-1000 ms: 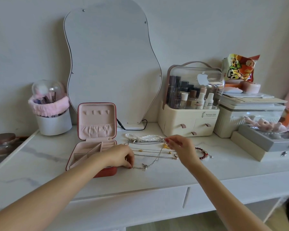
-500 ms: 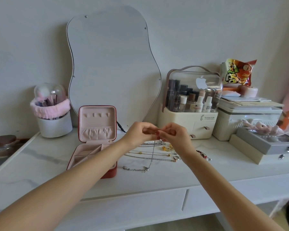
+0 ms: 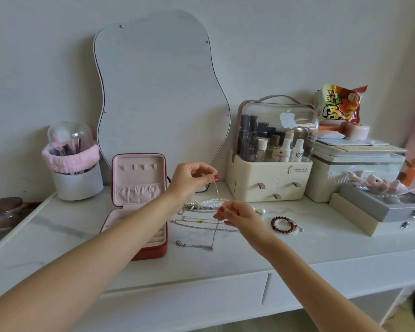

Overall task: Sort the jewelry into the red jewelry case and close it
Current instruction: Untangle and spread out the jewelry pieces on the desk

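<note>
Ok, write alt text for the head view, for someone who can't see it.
Left hand and right hand pinch a thin chain necklace above a white vanity top, beside the open red jewelry case. More necklaces and a beaded bracelet lie nearby.

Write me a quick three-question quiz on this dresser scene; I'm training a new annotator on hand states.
1. True or false: the red jewelry case stands open.
2. What does the left hand pinch? A) thin chain B) beaded bracelet C) brush
3. Where does the beaded bracelet lie relative to the right hand?

Key: 1. true; 2. A; 3. on the tabletop, to the hand's right, untouched.
</note>
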